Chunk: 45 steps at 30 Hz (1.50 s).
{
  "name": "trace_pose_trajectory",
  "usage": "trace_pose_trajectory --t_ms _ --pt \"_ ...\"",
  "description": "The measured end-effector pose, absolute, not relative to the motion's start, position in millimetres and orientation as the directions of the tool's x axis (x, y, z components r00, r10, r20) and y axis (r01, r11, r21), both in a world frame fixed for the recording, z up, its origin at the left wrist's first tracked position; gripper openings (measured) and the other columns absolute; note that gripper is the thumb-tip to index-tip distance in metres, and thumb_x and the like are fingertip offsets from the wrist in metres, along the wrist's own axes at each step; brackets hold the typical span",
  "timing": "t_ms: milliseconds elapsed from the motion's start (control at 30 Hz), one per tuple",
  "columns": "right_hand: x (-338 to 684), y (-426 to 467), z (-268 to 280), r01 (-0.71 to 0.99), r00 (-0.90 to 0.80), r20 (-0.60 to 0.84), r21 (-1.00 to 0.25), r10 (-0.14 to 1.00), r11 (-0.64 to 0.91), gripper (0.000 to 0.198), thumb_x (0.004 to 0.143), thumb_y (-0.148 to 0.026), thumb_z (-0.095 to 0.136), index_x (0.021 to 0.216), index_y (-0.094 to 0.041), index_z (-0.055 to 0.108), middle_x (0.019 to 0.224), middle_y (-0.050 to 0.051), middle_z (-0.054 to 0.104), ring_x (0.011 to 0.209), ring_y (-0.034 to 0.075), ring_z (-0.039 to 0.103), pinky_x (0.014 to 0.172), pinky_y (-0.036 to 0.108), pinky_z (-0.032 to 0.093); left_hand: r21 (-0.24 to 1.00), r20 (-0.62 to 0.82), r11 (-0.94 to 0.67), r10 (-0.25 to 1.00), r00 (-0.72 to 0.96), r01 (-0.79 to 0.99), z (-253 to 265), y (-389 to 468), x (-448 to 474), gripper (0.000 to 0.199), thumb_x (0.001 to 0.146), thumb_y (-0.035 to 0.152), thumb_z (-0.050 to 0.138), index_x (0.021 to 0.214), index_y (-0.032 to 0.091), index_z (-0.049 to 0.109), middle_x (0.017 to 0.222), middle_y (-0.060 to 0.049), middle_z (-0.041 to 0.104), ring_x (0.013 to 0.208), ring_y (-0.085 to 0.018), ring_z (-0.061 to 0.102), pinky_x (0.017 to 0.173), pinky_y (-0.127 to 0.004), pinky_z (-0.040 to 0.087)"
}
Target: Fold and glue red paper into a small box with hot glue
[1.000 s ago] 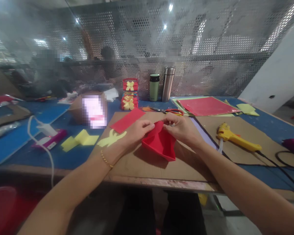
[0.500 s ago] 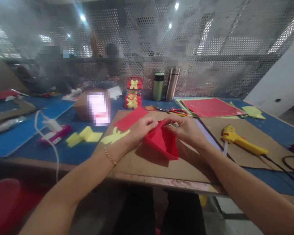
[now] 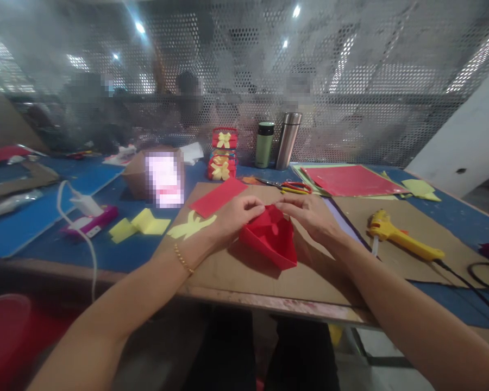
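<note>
A red folded paper box with an open top is held just over the brown cardboard sheet. My left hand is closed on its far left edge, thumb and fingers pinching the paper. At the far right edge, my right hand grips the same box with its fingertips; part of that grip is hidden. Just left of the box lie a flat red paper piece and a yellow paper bow shape, close to my left hand and wrist.
On the right are a yellow glue gun with a cord and red sheets. Scissors, a green flask, a steel flask and red boxes with yellow bows stand or lie behind. Left sits a purple power strip.
The far flap of the red box, raised before, is now folded down and inward. My right hand's fingers have straightened and flattened along the edge.
</note>
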State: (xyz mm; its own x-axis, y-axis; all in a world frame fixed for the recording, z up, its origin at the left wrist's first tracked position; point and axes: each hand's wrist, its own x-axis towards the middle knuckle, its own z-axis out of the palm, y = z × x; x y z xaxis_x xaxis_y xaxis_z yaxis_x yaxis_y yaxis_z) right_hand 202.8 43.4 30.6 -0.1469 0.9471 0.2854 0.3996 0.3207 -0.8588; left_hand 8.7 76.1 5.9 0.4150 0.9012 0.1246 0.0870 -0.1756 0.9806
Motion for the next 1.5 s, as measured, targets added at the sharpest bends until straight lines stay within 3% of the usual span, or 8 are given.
trace_pose_trajectory --t_ms 233,500,700,933,1167,1267,1400,1500 --pt "205.0 47.8 28.2 0.511 -0.195 0.293 -0.784 0.936 0.352 0.020 0.071 -0.022 0.058 0.071 -0.021 0.077 0.068 0.003 0.072 0.065 0.018 0.064 0.056 0.026 0.045 0.967 0.156 -0.221 0.907 0.392 0.127 6.7 76.5 9.0 0.021 0.080 0.037 0.065 0.074 0.016 0.063 0.069 0.002 0.058 0.064 -0.010 0.049 0.060 -0.024 0.037" --pt "205.5 48.0 28.1 0.492 -0.253 0.330 -0.765 0.909 0.415 0.026 0.083 -0.042 0.063 0.075 -0.020 0.076 0.071 0.003 0.071 0.068 0.018 0.062 0.061 0.028 0.046 0.961 0.156 -0.228 0.915 0.371 0.159 7.7 79.1 7.5 0.018 0.077 0.034 0.063 0.069 0.017 0.062 0.065 0.003 0.056 0.062 -0.011 0.047 0.057 -0.023 0.033" --pt "206.8 43.0 27.3 0.467 -0.296 0.394 -0.734 0.870 0.492 0.057 0.097 -0.061 0.047 0.058 -0.020 0.057 0.061 0.002 0.057 0.064 0.016 0.055 0.061 0.029 0.045 0.971 0.007 -0.094 0.929 0.370 0.218 14.0 78.4 9.8 0.014 0.080 0.026 0.059 0.071 0.016 0.065 0.059 0.004 0.056 0.052 -0.008 0.045 0.052 -0.021 0.029" --pt "207.5 46.4 29.8 0.489 -0.369 0.450 -0.650 0.813 0.582 0.019 0.081 -0.029 0.059 0.075 -0.021 0.075 0.083 0.004 0.075 0.079 0.019 0.065 0.073 0.030 0.050 0.981 -0.042 -0.038 0.915 0.401 0.189 27.2 73.0 9.5 0.015 0.085 0.020 0.060 0.072 0.014 0.066 0.053 0.005 0.051 0.044 -0.005 0.035 0.047 -0.021 0.023" --pt "203.4 57.0 13.9 0.492 -0.240 0.494 -0.681 0.836 0.543 0.009 0.073 -0.025 0.063 0.079 -0.020 0.068 0.077 0.004 0.073 0.071 0.017 0.064 0.068 0.029 0.050 0.991 0.061 -0.106 0.894 0.443 0.079 13.1 71.3 7.8 0.020 0.085 0.032 0.066 0.074 0.016 0.063 0.065 0.003 0.057 0.057 -0.008 0.048 0.054 -0.022 0.032" --pt "203.2 62.3 4.7 0.426 -0.173 0.525 -0.723 0.834 0.544 0.019 0.071 -0.028 0.069 0.087 -0.021 0.064 0.075 0.003 0.072 0.069 0.018 0.064 0.066 0.030 0.050 0.985 0.078 -0.139 0.889 0.452 0.104 11.2 72.4 7.2 0.020 0.085 0.034 0.067 0.076 0.016 0.063 0.069 0.002 0.059 0.061 -0.010 0.051 0.057 -0.023 0.035" --pt "203.5 60.1 4.1 0.400 -0.220 0.512 -0.729 0.831 0.555 0.026 0.077 -0.031 0.068 0.101 -0.022 0.067 0.074 0.001 0.071 0.070 0.018 0.064 0.067 0.030 0.050 0.992 0.040 -0.089 0.887 0.459 0.087 16.0 69.5 7.5 0.016 0.086 0.030 0.065 0.079 0.015 0.064 0.073 0.001 0.061 0.065 -0.011 0.054 0.060 -0.024 0.038" --pt "204.0 57.8 5.7 0.433 -0.240 0.505 -0.709 0.829 0.557 0.022 0.078 -0.029 0.066 0.099 -0.022 0.071 0.078 0.002 0.073 0.072 0.018 0.065 0.068 0.030 0.051 0.997 0.019 -0.056 0.875 0.484 0.062 20.4 66.8 6.8 0.014 0.087 0.027 0.065 0.080 0.015 0.066 0.075 0.000 0.062 0.066 -0.011 0.056 0.061 -0.024 0.039"
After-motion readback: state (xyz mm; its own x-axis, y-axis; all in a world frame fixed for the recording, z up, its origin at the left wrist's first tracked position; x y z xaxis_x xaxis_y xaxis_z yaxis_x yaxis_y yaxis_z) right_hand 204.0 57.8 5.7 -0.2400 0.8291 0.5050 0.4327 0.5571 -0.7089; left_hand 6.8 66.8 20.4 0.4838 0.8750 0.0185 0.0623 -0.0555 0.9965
